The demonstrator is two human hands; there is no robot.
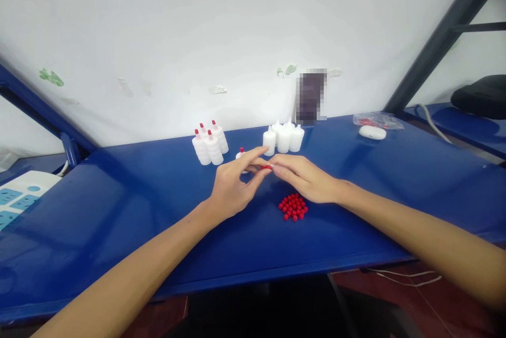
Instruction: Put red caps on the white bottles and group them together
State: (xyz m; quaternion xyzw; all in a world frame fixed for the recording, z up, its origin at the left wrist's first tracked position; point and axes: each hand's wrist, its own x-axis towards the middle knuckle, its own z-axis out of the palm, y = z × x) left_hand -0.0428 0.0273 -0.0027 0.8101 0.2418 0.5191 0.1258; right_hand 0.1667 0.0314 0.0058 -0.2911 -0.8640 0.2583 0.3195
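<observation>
- The left hand (233,187) pinches a small red plastic part (266,167) between thumb and fingers; a fingertip grip seems apt for something so tiny.
- The right hand (308,177) brings its bent fingers and thumb up against that part from the other side, probably to steady or turn it. Whether it grips anything of its own I cannot tell.
- Just behind the left hand, partly hidden by it, stands a single white plastic bottle with a red tip (239,156), apart from the others.
- A loose heap of small, round red plastic caps (293,207) lies on the blue, glossy surface (166,243), on the near side of the right hand, likely gathered there for easy reach.
- Beyond the hands, near the wall, a cluster of white bottles with bare pointed nozzles (283,140) stands upright on flat bases.
- Farther left, four white bottles with red-tipped nozzles (209,145) stand close together; the gap between the clusters presumably keeps capped and bare ones from mixing.
- Toward the right end, a smooth white rounded case (372,133) lies by a clear plastic bag with red pieces in it (379,121).
- No brand or label is legible on the bottles, and the dark rectangular panel (311,96) against the wall is pixelated, so any writing there is unreadable.
</observation>
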